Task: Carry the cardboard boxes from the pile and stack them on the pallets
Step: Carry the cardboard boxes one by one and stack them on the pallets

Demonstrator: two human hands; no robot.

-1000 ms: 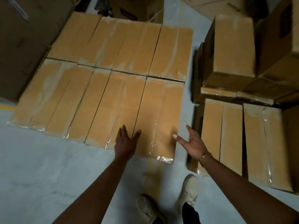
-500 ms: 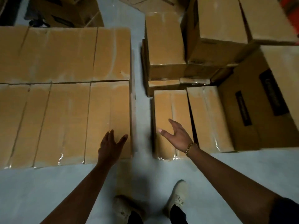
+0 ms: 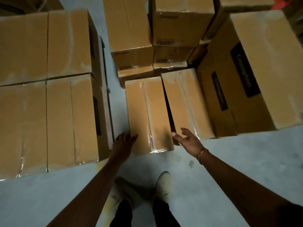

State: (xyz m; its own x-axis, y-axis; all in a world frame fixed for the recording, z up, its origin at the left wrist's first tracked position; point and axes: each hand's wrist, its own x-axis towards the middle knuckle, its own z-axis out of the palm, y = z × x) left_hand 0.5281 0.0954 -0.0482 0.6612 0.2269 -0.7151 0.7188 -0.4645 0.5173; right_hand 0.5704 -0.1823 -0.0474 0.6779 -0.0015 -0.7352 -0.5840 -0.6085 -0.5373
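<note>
Cardboard box (image 3: 148, 115) nearer now, left hand (image 3: 122, 145) and right hand (image 3: 186, 140) flanking (fingers spread)

Left side: stacked boxes (image 3: 49, 95), brown cardboard, flat tops taped along the seams, packed edge to edge in two rows. Dark label patches on their right faces.

Right side: long box (image 3: 149, 115) lies flat on the floor (image 3: 49, 194), clear tape down its middle seam, short end toward the camera. Second long box (image 3: 183, 102) sits just beside it on the right, slightly angled, with a dark gap between them. Behind, taller boxes (image 3: 129, 30) stacked in layers. Large box (image 3: 262, 63) far right, black printed labels.
</note>
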